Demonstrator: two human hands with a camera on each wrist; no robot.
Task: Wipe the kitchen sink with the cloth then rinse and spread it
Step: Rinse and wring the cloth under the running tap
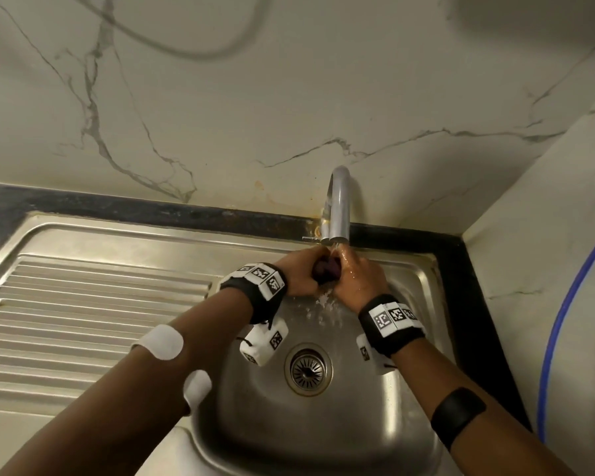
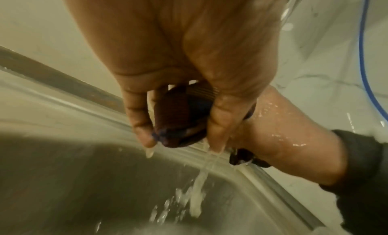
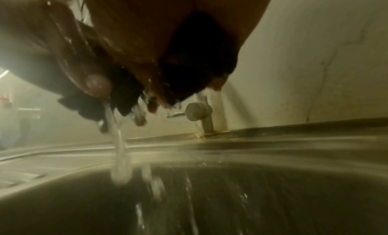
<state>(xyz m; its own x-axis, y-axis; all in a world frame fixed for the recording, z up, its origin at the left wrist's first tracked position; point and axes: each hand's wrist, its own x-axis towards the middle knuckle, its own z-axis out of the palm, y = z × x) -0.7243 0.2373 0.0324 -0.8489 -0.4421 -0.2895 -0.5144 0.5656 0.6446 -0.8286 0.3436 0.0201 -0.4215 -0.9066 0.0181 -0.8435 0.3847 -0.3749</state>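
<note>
Under the running tap [image 1: 337,204], over the sink [image 1: 423,269], your left hand [image 1: 301,274] and right hand [image 1: 359,280] both clench the bunched cloth [image 1: 327,269] between them, equally near, its length running hand to hand.

Dark maroon cloth [image 1: 327,270], grey-veined white marble wall [image 1: 289,97]

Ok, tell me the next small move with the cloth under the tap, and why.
Probably keep squeezing it there briefly. Both the left hand and right hand grip the bunched dark cloth under the running tap, and water streams off it into the sink; spreading comes later.
</note>
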